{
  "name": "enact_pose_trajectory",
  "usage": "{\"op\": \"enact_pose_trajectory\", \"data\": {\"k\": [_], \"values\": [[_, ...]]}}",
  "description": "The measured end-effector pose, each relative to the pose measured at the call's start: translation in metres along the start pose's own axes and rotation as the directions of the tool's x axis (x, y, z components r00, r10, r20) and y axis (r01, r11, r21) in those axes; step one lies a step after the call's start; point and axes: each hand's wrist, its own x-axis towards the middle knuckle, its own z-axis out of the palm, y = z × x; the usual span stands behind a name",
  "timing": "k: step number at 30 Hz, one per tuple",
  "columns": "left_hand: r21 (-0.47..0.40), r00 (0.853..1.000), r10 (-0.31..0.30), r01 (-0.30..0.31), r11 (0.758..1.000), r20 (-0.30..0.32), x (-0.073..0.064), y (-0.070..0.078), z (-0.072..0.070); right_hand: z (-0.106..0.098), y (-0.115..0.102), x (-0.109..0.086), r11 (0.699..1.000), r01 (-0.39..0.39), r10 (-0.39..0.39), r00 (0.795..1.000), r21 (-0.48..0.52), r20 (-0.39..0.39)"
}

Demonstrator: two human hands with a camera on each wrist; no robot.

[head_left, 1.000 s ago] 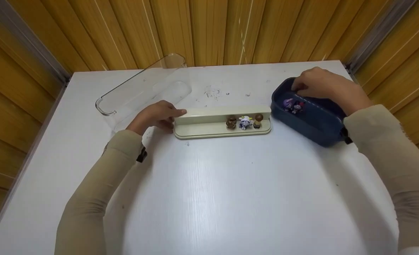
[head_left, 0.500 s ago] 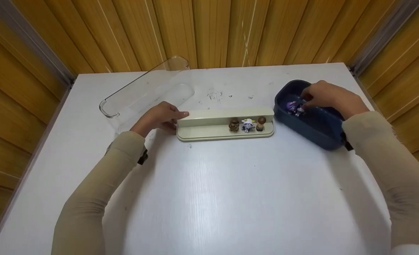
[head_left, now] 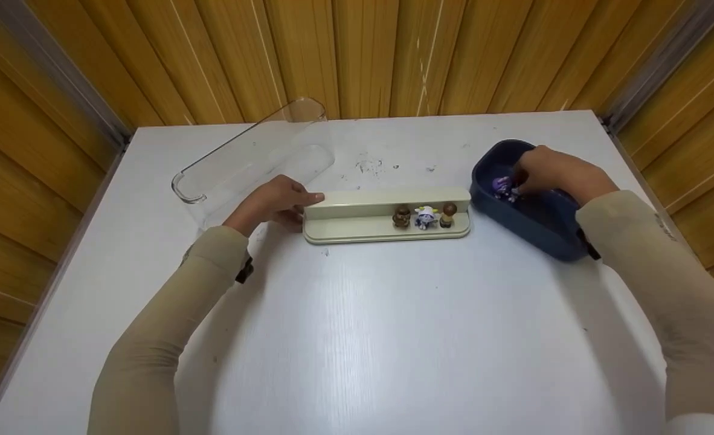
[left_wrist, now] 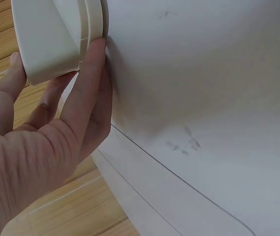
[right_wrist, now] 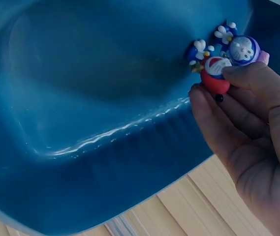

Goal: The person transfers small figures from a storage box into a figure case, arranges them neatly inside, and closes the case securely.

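A cream stepped display base [head_left: 348, 228] lies across the table, carrying three small figurines: a brown one [head_left: 401, 216], a white and blue one with yellow horns [head_left: 425, 217], and a brown-headed one [head_left: 447, 214]. My left hand [head_left: 272, 202] grips its left end, thumb at the back and fingers [left_wrist: 86, 88] at the front edge. Inside the navy blue plastic basin [head_left: 517, 220], my right hand [head_left: 559, 172] pinches a blue and white cat figurine with a red cap [right_wrist: 215, 81] between thumb and fingers. Touching or close beside it lies a purple-hooded blue figurine [right_wrist: 243, 50].
A clear plastic cover [head_left: 254, 160] lies slantwise at the back left, behind my left hand. The white table [head_left: 357, 338] has dark scuffs near its back. Wood-patterned walls [head_left: 369, 54] enclose the back and sides.
My right hand has moved down into the basin and taken hold of the red-capped figurine. My left hand stays on the base. The whole view has shifted slightly.
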Motion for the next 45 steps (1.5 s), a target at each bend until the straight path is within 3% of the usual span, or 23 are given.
{"op": "enact_pose_trajectory", "data": {"k": [6,15,26,33,39,45], "values": [[-0.006,1.0,-0.007,0.007,1.0,0.002,-0.003,-0.001,-0.002,0.004,-0.001,0.002,1.0,0.018,-0.018,0.999,0.017,-0.035],[-0.002,1.0,-0.023,0.023,1.0,0.013,-0.004,-0.007,-0.002,0.005,0.0,0.004,0.999,-0.013,0.012,1.0,0.039,0.02],[0.011,1.0,-0.01,0.01,1.0,0.006,-0.004,-0.005,0.003,0.004,0.001,0.001,0.999,-0.029,0.028,0.998,0.022,0.055],[0.04,0.999,0.036,-0.037,0.999,0.014,-0.005,-0.005,0.002,0.007,0.005,0.001,1.0,0.02,-0.02,1.0,0.0,0.01],[0.021,1.0,0.003,-0.003,1.0,0.018,-0.004,-0.006,0.001,0.011,0.005,0.001,0.999,0.007,-0.007,1.0,0.035,-0.003],[0.013,1.0,0.023,-0.023,1.0,0.015,-0.003,-0.006,0.0,0.012,0.004,0.002,0.999,-0.002,0.003,0.999,0.042,-0.036]]}}
